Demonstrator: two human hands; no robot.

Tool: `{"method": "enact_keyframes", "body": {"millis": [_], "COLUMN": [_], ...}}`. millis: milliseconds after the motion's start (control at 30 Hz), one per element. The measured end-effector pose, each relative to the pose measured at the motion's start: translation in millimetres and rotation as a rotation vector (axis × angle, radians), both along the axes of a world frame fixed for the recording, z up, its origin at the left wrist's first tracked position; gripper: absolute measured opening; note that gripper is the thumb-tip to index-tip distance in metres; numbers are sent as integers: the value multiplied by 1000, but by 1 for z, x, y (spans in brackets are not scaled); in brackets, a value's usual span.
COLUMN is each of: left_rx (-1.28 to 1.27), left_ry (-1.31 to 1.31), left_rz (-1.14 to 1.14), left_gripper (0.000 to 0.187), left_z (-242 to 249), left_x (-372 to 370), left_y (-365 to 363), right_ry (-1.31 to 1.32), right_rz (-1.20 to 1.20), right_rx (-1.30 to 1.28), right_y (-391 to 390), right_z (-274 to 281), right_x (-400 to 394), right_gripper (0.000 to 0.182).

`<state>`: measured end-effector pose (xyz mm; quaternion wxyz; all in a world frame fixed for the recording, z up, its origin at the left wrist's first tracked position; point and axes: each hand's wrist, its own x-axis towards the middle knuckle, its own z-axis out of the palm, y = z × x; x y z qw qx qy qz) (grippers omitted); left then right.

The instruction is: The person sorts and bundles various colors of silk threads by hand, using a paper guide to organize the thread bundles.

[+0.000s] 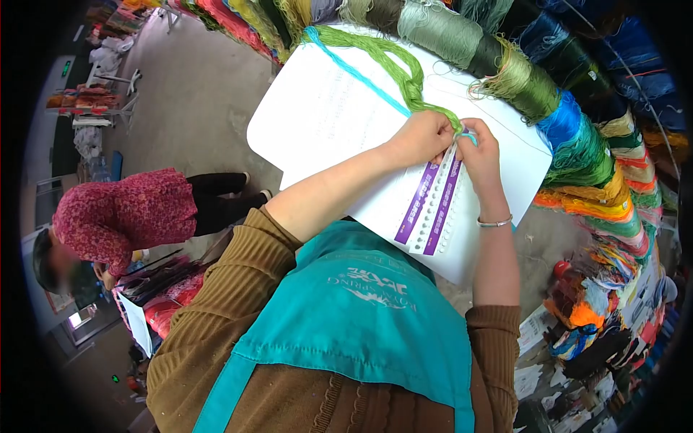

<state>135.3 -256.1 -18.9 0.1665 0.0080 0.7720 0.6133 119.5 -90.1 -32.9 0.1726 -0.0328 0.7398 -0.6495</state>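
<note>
My left hand [422, 139] is closed, its fingertips pinched at the lower end of a bundle of green thread [411, 85]. Facing it, my right hand [482, 155] has thumb and fingers closed around the same end, with a bit of turquoise thread by the thumb. Another length of turquoise thread [361, 76] runs diagonally over the white sheets [307, 108]. Below my fingers lies a white card with purple printed bands [416, 209] and rows of holes. The exact grip point is partly hidden by the fingers.
Thick hanks of coloured yarn [440, 32] hang on a rack along the back and right. Loose orange and multicoloured bundles [585, 310] sit lower right. At left, a person in a red patterned top [130, 209] bends over red and dark bundles [173, 296].
</note>
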Motion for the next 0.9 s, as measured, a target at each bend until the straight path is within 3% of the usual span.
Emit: {"method": "enact_keyframes", "body": {"millis": [167,400,500,633,733,900], "left_rx": [-93,556,413,419,595,852], "left_ry": [-17,-480,-425,-289,-319,-506], "left_rz": [119,267,256,215,127,-138], "left_gripper": [17,17,19,21,19,23], "left_z": [12,5,8,-7,-6,-9], "left_x": [16,20,20,22,24,17], "left_y": [-32,-42,-35,-29,-30,-40], "right_ry": [-24,-1,0,18,170,33], "right_rz": [44,51,50,48,87,141], "right_rx": [-61,-15,-20,100,442,277], "right_y": [6,0,0,-4,-12,-12], "right_z": [-6,1,-1,-6,11,2], "right_x": [-6,-3,-2,-2,0,-5], "right_gripper": [22,20,20,24,29,44]}}
